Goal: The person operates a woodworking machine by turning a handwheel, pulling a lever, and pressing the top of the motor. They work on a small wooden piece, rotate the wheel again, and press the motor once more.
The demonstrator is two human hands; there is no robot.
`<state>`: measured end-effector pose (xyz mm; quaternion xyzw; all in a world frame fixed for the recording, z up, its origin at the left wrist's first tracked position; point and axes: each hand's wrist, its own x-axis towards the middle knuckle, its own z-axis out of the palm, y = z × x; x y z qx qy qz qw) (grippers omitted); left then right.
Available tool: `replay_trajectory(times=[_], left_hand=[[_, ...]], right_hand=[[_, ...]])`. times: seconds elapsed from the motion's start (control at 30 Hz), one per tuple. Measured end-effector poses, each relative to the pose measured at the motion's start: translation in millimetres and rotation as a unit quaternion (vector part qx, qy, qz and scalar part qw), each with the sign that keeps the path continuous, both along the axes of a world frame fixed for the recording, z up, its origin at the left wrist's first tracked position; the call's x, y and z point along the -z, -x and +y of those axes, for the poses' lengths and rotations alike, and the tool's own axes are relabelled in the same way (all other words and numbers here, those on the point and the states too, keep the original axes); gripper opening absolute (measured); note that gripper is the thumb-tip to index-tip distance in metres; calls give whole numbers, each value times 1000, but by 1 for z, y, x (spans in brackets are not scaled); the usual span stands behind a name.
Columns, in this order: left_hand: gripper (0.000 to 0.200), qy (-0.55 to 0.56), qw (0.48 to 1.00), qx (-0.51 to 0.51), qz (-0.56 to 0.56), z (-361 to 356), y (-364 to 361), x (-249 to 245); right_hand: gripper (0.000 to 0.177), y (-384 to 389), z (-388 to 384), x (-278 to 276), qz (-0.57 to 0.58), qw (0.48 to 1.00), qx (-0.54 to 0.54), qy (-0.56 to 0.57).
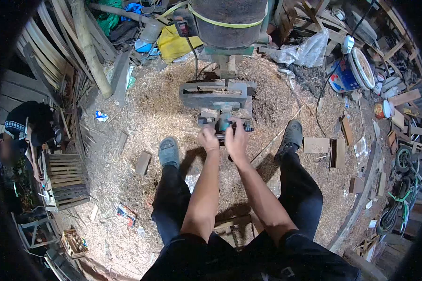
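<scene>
In the middle of the head view stands a heavy machine with a large dark motor body point(227, 23). Under its tool post, a wooden workpiece point(213, 88) lies in a grey metal vise point(213, 99). My left hand point(208, 139) and my right hand point(236, 139) are side by side at the vise's near end. Both have their fingers curled around a dark handle point(220, 136) between them. The fingers hide most of that handle.
Wood shavings point(150, 107) cover the floor. Wood blocks point(144, 162) lie near my feet, with a cardboard box point(336, 153) at right. A person point(28, 122) bends beside a slatted wooden crate point(68, 175) at left. A blue bucket point(342, 77) and a cable are at right.
</scene>
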<state>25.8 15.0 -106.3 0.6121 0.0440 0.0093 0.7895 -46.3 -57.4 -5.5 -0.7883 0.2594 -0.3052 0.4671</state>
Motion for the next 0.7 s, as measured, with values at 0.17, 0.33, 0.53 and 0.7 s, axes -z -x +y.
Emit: replay_trajectory(times=[0.17,0.33,0.53,0.7], left_hand=[[23,-333,936,83,-77,13,9,-29],[29,-449,835,214,-235,-17,15,-106],[32,-484,843,139,-186,-26,19,-103],[26,-412,885,118,-180,-19,16,-92]], right_hand=[[45,10,-27,74,22,964,6,-264],[47,16,-18,91,-94,815,-28,-571],[57,17,-9,112,-95,741,40,-664],[53,11,3,101,-114,733,78,-666]])
